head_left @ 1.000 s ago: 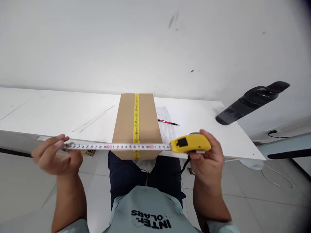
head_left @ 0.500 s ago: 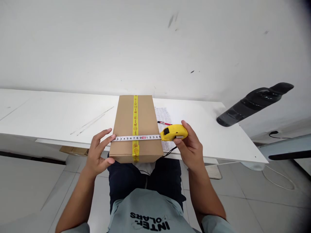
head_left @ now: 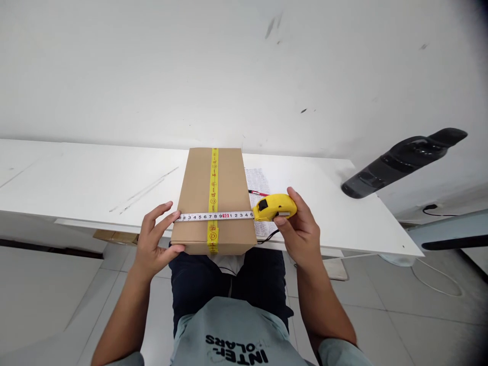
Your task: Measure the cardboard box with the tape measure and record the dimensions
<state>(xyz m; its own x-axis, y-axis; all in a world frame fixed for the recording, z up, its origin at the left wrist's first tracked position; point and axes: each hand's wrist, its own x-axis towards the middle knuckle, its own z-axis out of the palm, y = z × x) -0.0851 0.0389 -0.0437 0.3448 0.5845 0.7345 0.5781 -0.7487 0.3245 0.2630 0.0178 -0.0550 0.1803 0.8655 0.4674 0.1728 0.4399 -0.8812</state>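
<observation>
A brown cardboard box (head_left: 229, 178) with a yellow tape strip down its middle lies on the white table (head_left: 95, 178), its near end at the table's edge. My right hand (head_left: 301, 229) is closed around a yellow tape measure (head_left: 275, 207) at the box's right side. The white blade (head_left: 213, 216) runs across the box top to its left edge. There my left hand (head_left: 154, 241) pins the blade's end with a fingertip, thumb against the box's near left corner, the other fingers spread.
A printed sheet (head_left: 259, 183) and a red-and-black pen (head_left: 257, 193) lie right of the box. A black curved object (head_left: 404, 160) juts over the table's right end. A white wall stands behind. A cable (head_left: 434, 284) trails on the tiled floor.
The tape was stretched long in the air in front of the box. It has shortened and now lies across the box top, both hands having moved inward to the box's sides.
</observation>
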